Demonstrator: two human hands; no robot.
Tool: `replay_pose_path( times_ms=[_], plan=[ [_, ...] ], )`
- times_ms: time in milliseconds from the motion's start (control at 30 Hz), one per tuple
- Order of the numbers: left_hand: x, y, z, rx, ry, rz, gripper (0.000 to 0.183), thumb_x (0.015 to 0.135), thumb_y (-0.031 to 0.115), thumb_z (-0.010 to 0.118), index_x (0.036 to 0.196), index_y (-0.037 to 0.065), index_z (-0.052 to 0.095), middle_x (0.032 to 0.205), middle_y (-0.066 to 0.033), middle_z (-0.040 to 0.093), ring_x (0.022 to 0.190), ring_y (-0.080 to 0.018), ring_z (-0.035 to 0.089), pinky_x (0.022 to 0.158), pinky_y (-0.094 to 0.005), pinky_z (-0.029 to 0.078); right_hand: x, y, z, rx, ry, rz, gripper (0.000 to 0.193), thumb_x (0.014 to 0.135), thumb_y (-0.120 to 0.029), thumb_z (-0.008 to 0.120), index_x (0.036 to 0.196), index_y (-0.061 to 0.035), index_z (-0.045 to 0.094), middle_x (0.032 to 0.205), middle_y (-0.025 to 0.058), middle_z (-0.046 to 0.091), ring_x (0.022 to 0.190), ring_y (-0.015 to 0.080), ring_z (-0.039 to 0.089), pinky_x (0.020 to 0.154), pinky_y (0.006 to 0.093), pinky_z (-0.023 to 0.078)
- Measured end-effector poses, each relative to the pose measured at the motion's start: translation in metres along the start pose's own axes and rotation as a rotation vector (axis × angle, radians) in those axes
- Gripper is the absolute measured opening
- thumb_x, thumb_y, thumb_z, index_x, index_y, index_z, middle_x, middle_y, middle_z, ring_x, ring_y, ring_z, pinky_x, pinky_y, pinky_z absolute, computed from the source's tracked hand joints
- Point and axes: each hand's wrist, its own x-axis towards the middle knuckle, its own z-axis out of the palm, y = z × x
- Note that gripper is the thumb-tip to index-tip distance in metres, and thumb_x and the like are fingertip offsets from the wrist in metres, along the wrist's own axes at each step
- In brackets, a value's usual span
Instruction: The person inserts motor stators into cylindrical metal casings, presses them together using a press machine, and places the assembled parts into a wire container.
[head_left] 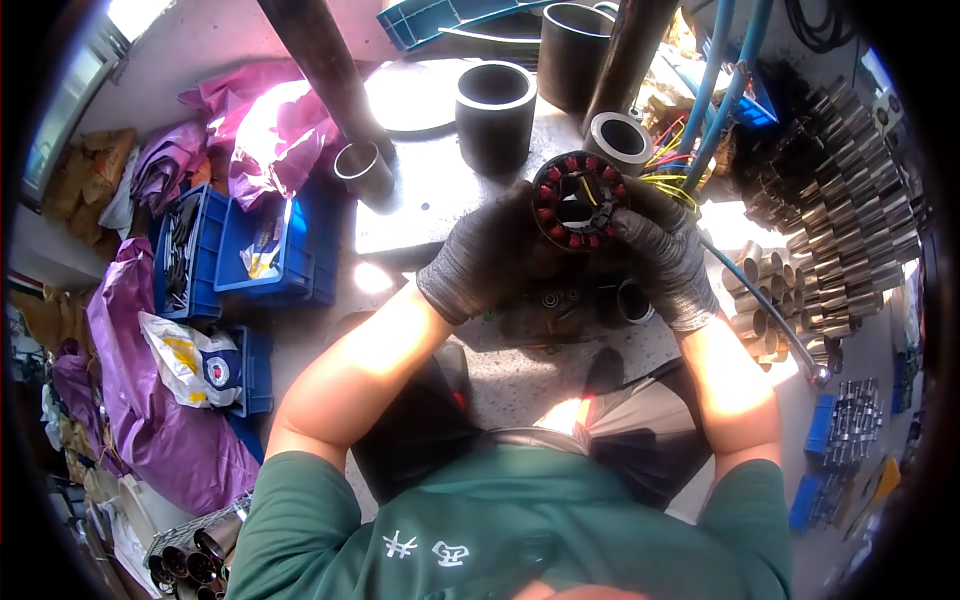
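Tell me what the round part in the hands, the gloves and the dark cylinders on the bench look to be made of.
Round part: dark metal ring, seemingly steel, with red-covered coils around it and coloured wires trailing off; probably copper windings, though hidden.
Gloves, left hand and right hand: grey knitted fabric, ribbed weave visible.
Dark cylinders: matte black thick-walled tubes, likely metal; rubber or plastic cannot be ruled out.

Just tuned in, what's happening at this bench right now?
A person in grey gloves holds a round motor coil ring with red windings in both hands, the left hand on its left edge, the right hand on its right. It is raised above the work table, where black cylinders stand.
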Motion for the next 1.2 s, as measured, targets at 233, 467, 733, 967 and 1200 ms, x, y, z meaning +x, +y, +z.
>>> replay_pose_path(
  times_ms=[233,467,733,967,1200],
  plan=[
    [0.004,-0.007,-0.001,0.124,0.063,-0.011,0.056,0.097,0.023,0.064,0.148,0.001,0.051,0.137,-0.0153,0.064,0.126,-0.0266,0.063,0.109,-0.0384,0.052,-0.002,0.01,-0.005,-0.161,0.117,-0.111,0.057,0.088,-0.015,0.084,0.138,0.0015,0.062,0.125,0.0112,0.072,0.115,0.0189,0.068,0.102,0.0339,0.056],
    [0.003,-0.001,0.004,0.418,0.103,0.064,0.068,0.083,0.012,0.076,0.146,-0.001,0.054,0.136,-0.0142,0.066,0.124,-0.0262,0.065,0.111,-0.0386,0.05,-0.008,0.008,-0.002,-0.205,0.046,-0.112,0.062,0.087,-0.013,0.086,0.141,-0.0015,0.06,0.126,0.0107,0.072,0.118,0.0202,0.067,0.104,0.035,0.055],
    [-0.011,0.004,0.033,1.037,0.163,0.099,0.062,0.074,0.007,0.092,0.129,-0.002,0.063,0.12,-0.0082,0.07,0.111,-0.0156,0.064,0.098,-0.0339,0.054,-0.012,0.01,-0.024,-0.026,-0.095,-0.027,0.068,0.085,-0.018,0.086,0.146,-0.0055,0.058,0.132,0.0126,0.068,0.12,0.0249,0.067,0.104,0.0393,0.058],
    [0.002,-0.007,0.021,1.842,-0.061,0.648,0.043,0.069,0.008,0.089,0.108,0.007,0.07,0.111,-0.0137,0.069,0.1,-0.0326,0.069,0.086,-0.0421,0.057,-0.015,-0.003,-0.031,-0.067,-0.231,0.197,0.071,0.099,-0.049,0.07,0.152,-0.0047,0.05,0.143,0.0112,0.064,0.134,0.02,0.057,0.116,0.0355,0.043],
    [0.014,-0.025,0.029,2.072,-0.295,0.884,0.04,0.075,0.005,0.081,0.113,0.008,0.071,0.106,-0.0159,0.073,0.089,-0.0386,0.07,0.08,-0.0457,0.058,-0.035,-0.002,-0.041,-0.265,-0.191,0.18,0.079,0.095,-0.027,0.08,0.159,-0.0035,0.039,0.15,0.0133,0.057,0.138,0.0222,0.053,0.117,0.036,0.044]
  ],
)
